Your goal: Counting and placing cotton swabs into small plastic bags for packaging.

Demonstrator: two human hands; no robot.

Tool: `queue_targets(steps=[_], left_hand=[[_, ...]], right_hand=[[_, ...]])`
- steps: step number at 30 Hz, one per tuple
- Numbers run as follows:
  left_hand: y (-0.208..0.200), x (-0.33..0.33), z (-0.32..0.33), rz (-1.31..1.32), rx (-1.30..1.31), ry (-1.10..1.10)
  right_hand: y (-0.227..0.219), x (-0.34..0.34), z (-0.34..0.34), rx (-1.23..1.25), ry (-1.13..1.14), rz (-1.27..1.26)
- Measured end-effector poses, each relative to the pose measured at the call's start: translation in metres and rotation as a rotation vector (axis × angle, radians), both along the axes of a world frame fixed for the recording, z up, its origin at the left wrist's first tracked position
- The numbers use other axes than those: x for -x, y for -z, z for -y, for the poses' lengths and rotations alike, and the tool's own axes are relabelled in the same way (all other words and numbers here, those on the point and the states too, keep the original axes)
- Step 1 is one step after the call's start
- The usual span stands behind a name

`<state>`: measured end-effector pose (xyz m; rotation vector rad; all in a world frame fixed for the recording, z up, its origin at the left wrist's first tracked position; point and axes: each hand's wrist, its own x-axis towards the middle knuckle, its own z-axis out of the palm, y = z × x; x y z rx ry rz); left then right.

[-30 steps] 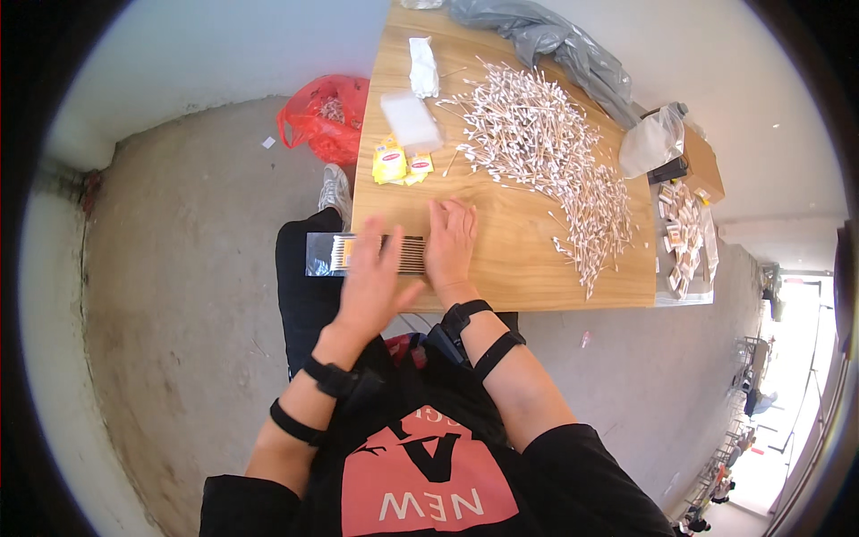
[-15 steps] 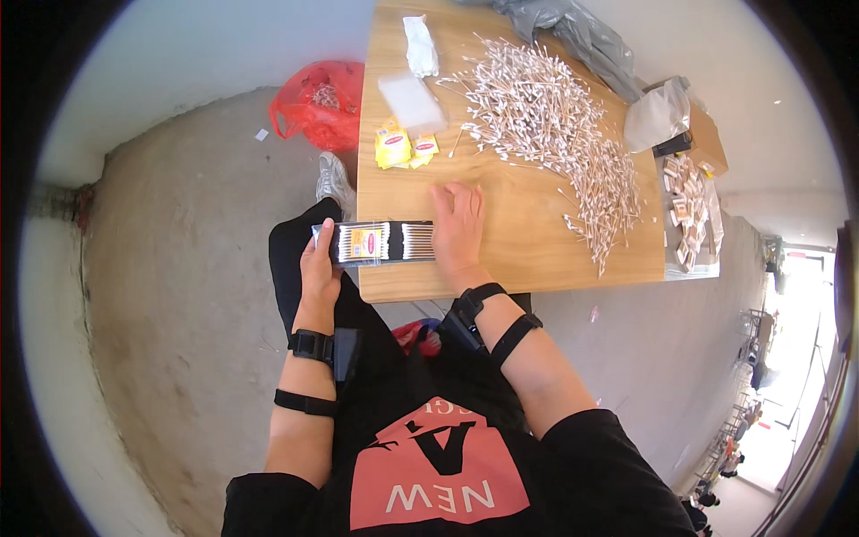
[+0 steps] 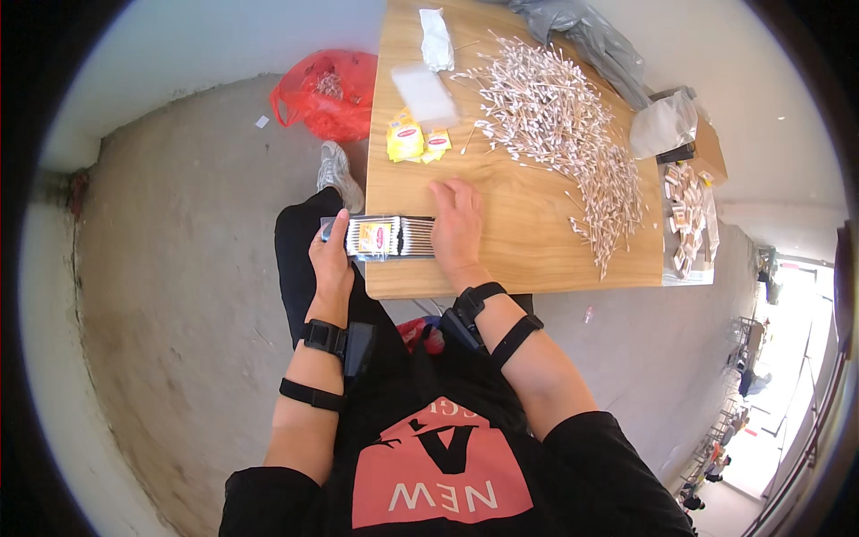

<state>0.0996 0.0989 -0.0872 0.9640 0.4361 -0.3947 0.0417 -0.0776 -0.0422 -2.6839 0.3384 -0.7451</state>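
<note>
A clear plastic sleeve (image 3: 362,254) lies over the table's near left corner, with white-tipped cotton swabs and a yellow-and-red card (image 3: 376,238) inside. Its left end is pinched in my left hand (image 3: 333,261), thumb on top. A second row of cotton swabs (image 3: 417,236) lines up at the sleeve's right end, on something black. Over the right end of that row, my right hand (image 3: 458,231) is closed, back up and fingers bent; its grip underneath is partly hidden. A narrow dark gap separates the two groups of swabs.
A large pile of loose swabs (image 3: 550,116) covers the wooden table's (image 3: 528,255) far right. Yellow cards (image 3: 405,141), a stack of clear sleeves (image 3: 425,96) and a white packet (image 3: 437,40) lie far left. Filled packs (image 3: 687,215) sit at right; a red bag (image 3: 335,103) stands on the floor.
The sleeve and my left hand have shifted right, toward my right hand. The dark gap between the two groups of swabs has narrowed. My right hand has stayed nearly in place.
</note>
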Motion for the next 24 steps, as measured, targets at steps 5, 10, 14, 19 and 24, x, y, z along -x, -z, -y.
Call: queue_targets(steps=[5, 10, 14, 19, 24], left_hand=[[0.005, -0.001, -0.001, 0.002, -0.019, -0.005], [0.000, 0.000, 0.001, -0.005, -0.014, -0.025], [-0.006, 0.002, 0.004, 0.036, -0.031, -0.064], [-0.013, 0.002, 0.007, 0.101, -0.079, -0.106], [-0.011, 0.005, 0.005, 0.113, -0.157, -0.113]], right_hand=[[0.000, -0.006, -0.008, 0.016, 0.007, 0.014], [0.000, -0.016, -0.025, 0.013, -0.057, 0.009], [0.000, -0.022, -0.030, 0.023, -0.051, 0.014], [0.002, -0.027, -0.038, -0.051, -0.056, 0.034], [-0.004, -0.015, -0.044, -0.466, 0.156, 0.118]])
